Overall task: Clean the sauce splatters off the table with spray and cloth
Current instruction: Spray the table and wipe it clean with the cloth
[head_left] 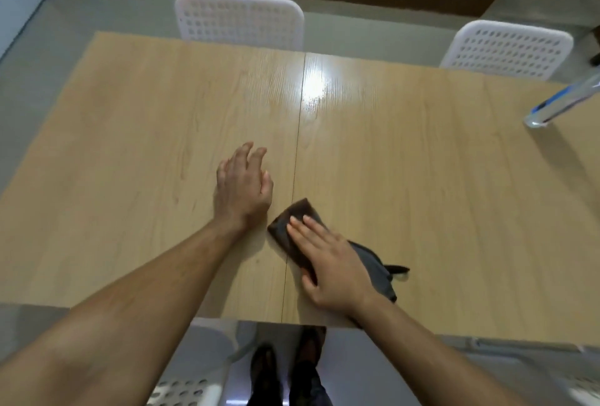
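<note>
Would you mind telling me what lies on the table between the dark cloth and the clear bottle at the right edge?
Nothing: in the head view, only bare wooden tabletop lies between the dark cloth and the bottle.

No legible txt, labels, brands or nos. on anything in view.

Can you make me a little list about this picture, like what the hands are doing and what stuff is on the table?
table: light wooden top with a seam down the middle
cloth: dark folded cloth, lying flat just right of the seam
right hand: right hand pressing flat on the cloth, fingers straight
left hand: left hand resting on the bare table beside the cloth, holding nothing
bottle: clear bottle with a blue label at the right edge of the table
chairs: two white chairs on the far side
sauce: no splatters can be made out
</note>
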